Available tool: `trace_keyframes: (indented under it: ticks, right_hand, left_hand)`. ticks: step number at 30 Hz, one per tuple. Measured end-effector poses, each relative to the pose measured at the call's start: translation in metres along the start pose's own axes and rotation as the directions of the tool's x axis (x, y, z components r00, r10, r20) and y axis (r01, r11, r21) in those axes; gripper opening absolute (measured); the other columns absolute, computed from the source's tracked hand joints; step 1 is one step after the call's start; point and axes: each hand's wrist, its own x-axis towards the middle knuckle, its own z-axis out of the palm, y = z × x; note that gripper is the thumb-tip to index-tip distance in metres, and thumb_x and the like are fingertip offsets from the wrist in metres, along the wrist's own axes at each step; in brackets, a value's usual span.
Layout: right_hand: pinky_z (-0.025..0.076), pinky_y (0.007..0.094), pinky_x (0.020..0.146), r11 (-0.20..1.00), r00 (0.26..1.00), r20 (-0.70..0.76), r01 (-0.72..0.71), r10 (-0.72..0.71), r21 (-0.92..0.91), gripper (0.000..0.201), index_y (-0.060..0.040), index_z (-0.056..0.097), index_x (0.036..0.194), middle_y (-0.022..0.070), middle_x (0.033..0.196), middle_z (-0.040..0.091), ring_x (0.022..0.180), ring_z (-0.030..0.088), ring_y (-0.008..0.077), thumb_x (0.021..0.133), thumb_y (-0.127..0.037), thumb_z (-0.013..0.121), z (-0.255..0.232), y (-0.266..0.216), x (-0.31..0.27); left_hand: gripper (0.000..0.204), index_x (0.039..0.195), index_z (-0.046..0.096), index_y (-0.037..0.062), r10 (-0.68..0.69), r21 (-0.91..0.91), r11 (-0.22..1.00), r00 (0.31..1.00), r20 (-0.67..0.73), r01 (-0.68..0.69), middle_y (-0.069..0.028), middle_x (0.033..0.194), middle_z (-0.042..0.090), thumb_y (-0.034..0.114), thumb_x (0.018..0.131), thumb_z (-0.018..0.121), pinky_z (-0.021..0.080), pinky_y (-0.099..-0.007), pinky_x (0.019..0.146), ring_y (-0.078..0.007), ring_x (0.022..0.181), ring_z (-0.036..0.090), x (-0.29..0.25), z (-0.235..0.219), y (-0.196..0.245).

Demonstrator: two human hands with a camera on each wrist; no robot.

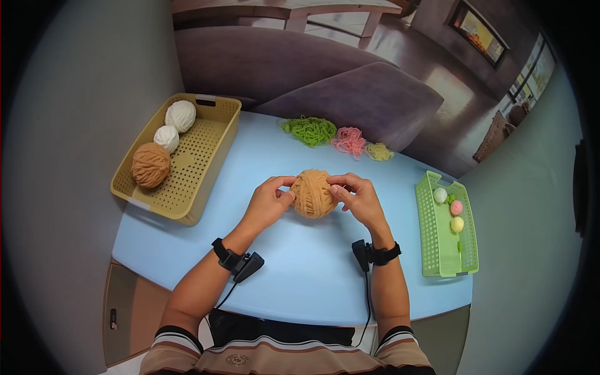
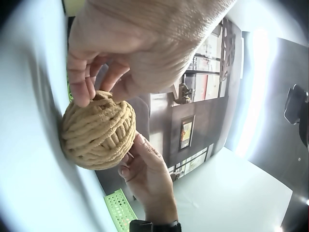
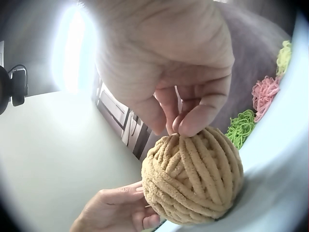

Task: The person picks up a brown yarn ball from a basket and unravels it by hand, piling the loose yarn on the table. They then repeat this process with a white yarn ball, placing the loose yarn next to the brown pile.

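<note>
A tan yarn ball (image 1: 314, 194) rests on the blue table between both hands. The left hand (image 1: 270, 203) holds its left side with thumb and fingertips; in the left wrist view the left hand's fingers (image 2: 82, 87) touch the ball (image 2: 99, 133) at its end. On the opposite side the right hand (image 1: 359, 199) has thumb and fingertips on the strands. Seen from the right wrist, the right hand (image 3: 174, 72) pinches at the surface of the ball (image 3: 193, 176). The undersides of the fingers are partly hidden.
At the left, a tan basket (image 1: 215, 150) holds two white balls and a brown ball (image 1: 150, 165). A green basket (image 1: 429, 231) with small balls stands at the right. Green (image 1: 310, 130), pink (image 1: 349, 142) and yellow yarn (image 1: 379, 151) lie along the back of the table (image 1: 281, 281).
</note>
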Motion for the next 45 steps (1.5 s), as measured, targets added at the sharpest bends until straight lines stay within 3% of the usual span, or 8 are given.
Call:
trace_keyframes:
  ticks: [10, 16, 22, 25, 34, 37, 43, 45]
  right_hand:
    - [0.052, 0.0297, 0.071, 0.977, 0.987, -0.078, 0.127, -0.142, -0.169, 0.024, -0.0009, 0.074, 0.107, 0.0067, 0.1, 0.066, 0.077, 0.062, 0.0146, 0.086, -0.011, 0.078, -0.002, 0.012, 0.004]
    - [0.053, 0.0266, 0.059, 0.989, 0.996, -0.078, -0.049, 0.038, -0.143, 0.018, -0.0016, 0.073, 0.104, 0.0031, 0.102, 0.066, 0.075, 0.063, 0.0109, 0.089, -0.011, 0.076, -0.013, 0.009, 0.004]
    - [0.054, 0.0251, 0.057, 0.989, 0.99, -0.067, -0.131, 0.127, -0.067, 0.018, -0.0041, 0.072, 0.107, 0.0009, 0.099, 0.07, 0.075, 0.066, 0.0088, 0.091, -0.013, 0.074, -0.016, 0.015, 0.006]
    - [0.054, 0.0264, 0.059, 0.994, 0.993, -0.055, -0.104, 0.102, -0.034, 0.021, -0.0024, 0.07, 0.11, 0.0041, 0.085, 0.073, 0.075, 0.069, 0.0109, 0.092, -0.015, 0.072, -0.016, 0.018, 0.006]
    - [0.055, 0.0264, 0.059, 0.991, 0.991, -0.015, -0.133, 0.133, 0.024, 0.021, -0.0018, 0.07, 0.111, 0.0045, 0.09, 0.073, 0.077, 0.07, 0.0122, 0.095, -0.015, 0.07, -0.013, 0.019, 0.006]
    - [0.055, 0.0262, 0.059, 0.99, 0.991, -0.001, -0.136, 0.136, 0.031, 0.022, -0.0011, 0.07, 0.112, 0.0049, 0.088, 0.072, 0.076, 0.07, 0.0125, 0.096, -0.016, 0.068, -0.012, 0.02, 0.006]
    - [0.054, 0.0265, 0.057, 0.989, 0.99, -0.008, -0.144, 0.144, 0.039, 0.023, 0.0007, 0.071, 0.111, 0.0055, 0.085, 0.071, 0.071, 0.067, 0.012, 0.098, -0.018, 0.066, -0.009, 0.025, 0.008]
    - [0.054, 0.0265, 0.056, 0.989, 0.99, -0.003, -0.141, 0.141, 0.044, 0.023, 0.0011, 0.071, 0.111, 0.0056, 0.084, 0.071, 0.071, 0.067, 0.012, 0.098, -0.018, 0.066, -0.008, 0.024, 0.008]
  left_hand:
    - [0.038, 0.129, 0.067, 0.0082, 0.044, 0.015, 0.999, 0.998, 0.055, -0.044, -0.0105, 0.117, 0.064, 0.005, 0.091, 0.062, 0.055, -0.0286, 0.075, -0.0147, 0.083, 0.065, -0.002, -0.002, 0.005]
    - [0.046, 0.138, 0.062, 0.0124, -0.069, -0.066, 0.995, 0.992, 0.103, 0.076, -0.0131, 0.122, 0.064, 0.004, 0.093, 0.057, 0.058, -0.0283, 0.075, -0.0157, 0.09, 0.067, -0.001, 0.0, 0.0]
    - [0.053, 0.145, 0.053, 0.008, -0.097, -0.182, 0.975, 0.979, 0.179, 0.13, -0.0136, 0.123, 0.064, 0.002, 0.093, 0.055, 0.059, -0.0285, 0.078, -0.0157, 0.095, 0.067, -0.003, 0.004, 0.002]
    - [0.053, 0.145, 0.053, 0.0062, -0.074, -0.186, 0.977, 0.983, 0.168, 0.105, -0.0128, 0.122, 0.064, 0.001, 0.093, 0.054, 0.059, -0.0287, 0.078, -0.0155, 0.095, 0.067, -0.003, 0.005, 0.003]
    - [0.049, 0.141, 0.058, 0.0066, -0.009, -0.125, 0.992, 0.993, 0.116, 0.024, -0.0094, 0.106, 0.067, 0.004, 0.092, 0.057, 0.057, -0.0265, 0.072, -0.0136, 0.084, 0.067, -0.001, 0.003, 0.0]
    - [0.048, 0.143, 0.055, 0.0039, -0.114, -0.039, 0.992, 0.982, 0.153, 0.121, -0.011, 0.114, 0.065, 0.006, 0.096, 0.059, 0.059, -0.0281, 0.081, -0.0146, 0.094, 0.066, -0.001, -0.001, 0.004]
    - [0.048, 0.139, 0.059, 0.0009, -0.082, -0.1, 0.991, 0.994, 0.079, 0.089, -0.0076, 0.092, 0.067, 0.013, 0.092, 0.063, 0.053, -0.0255, 0.065, -0.0111, 0.069, 0.065, -0.002, 0.003, 0.0]
    - [0.047, 0.138, 0.059, 0.0006, -0.093, -0.101, 0.99, 0.993, 0.076, 0.1, -0.0081, 0.093, 0.068, 0.013, 0.092, 0.064, 0.053, -0.0254, 0.065, -0.011, 0.069, 0.065, -0.003, 0.002, 0.002]
